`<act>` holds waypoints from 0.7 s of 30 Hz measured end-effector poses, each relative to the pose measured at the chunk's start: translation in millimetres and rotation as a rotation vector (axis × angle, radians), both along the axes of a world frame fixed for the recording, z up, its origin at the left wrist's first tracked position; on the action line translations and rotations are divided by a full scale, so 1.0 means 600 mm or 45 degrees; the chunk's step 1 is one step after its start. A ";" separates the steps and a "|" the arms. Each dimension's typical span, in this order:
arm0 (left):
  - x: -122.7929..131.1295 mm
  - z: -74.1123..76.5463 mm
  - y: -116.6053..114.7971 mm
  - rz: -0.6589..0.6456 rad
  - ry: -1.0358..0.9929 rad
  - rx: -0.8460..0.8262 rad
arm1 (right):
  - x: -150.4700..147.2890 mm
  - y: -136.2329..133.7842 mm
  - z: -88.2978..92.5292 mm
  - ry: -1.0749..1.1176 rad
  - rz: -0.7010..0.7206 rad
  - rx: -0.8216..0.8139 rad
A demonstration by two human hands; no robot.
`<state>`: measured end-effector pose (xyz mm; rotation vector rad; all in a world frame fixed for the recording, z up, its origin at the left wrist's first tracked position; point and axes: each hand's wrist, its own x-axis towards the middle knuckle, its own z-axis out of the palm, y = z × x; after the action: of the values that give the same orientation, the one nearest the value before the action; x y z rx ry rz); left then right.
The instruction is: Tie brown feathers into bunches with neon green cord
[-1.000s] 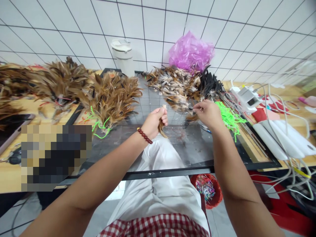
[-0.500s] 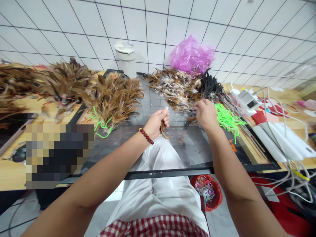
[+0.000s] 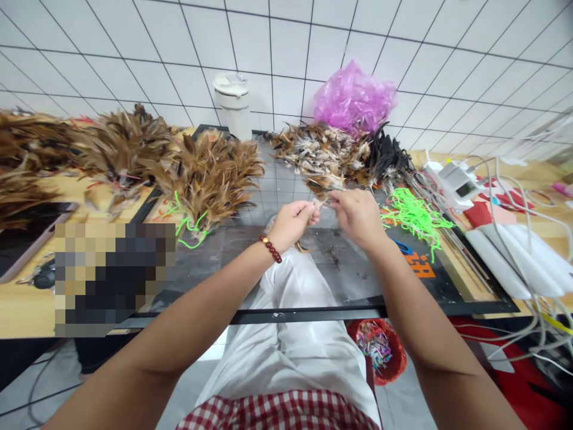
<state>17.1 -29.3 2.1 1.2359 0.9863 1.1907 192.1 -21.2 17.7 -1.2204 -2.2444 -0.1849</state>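
My left hand (image 3: pixel 293 222), with a beaded bracelet (image 3: pixel 271 248) at the wrist, is closed on a small bunch of feathers (image 3: pixel 302 246) whose brown tips hang below it. Close to its right, my right hand (image 3: pixel 356 216) pinches at the pale quill ends near my left fingertips; whether it holds a separate feather is too small to tell. Behind my hands lies a loose pile of mottled feathers (image 3: pixel 317 149), with black feathers (image 3: pixel 387 156) at its right. A brown feather bundle (image 3: pixel 210 176) lies to the left, and bright green strings (image 3: pixel 414 215) lie to the right.
A white tumbler (image 3: pixel 233 104) and a pink plastic bag (image 3: pixel 353 98) stand by the tiled wall. More feather bundles (image 3: pixel 123 143) and a phone (image 3: pixel 33 236) lie left. White chargers (image 3: pixel 459 182) and cables are at right. A red bin (image 3: pixel 394 358) stands below the table edge.
My right hand has moved left from beside the feather pile to my left hand. My left hand has shifted slightly right, still holding the feathers.
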 end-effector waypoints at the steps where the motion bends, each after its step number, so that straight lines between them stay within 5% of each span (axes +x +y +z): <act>1: -0.001 -0.001 0.002 0.034 -0.041 0.003 | 0.002 0.003 -0.002 0.136 -0.037 -0.034; 6: -0.005 0.004 0.005 0.084 -0.132 0.024 | -0.004 0.013 -0.014 0.869 0.048 -0.417; 10: -0.003 0.009 0.001 0.015 -0.247 -0.049 | -0.019 0.012 -0.020 1.077 0.221 -0.625; 21: -0.003 0.007 0.003 -0.061 -0.282 -0.210 | 0.006 0.019 -0.005 1.331 0.208 -0.387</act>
<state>15.6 -27.8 6.4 0.9703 0.8663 1.1570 195.5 -9.9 14.6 -0.9264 -1.4349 0.7211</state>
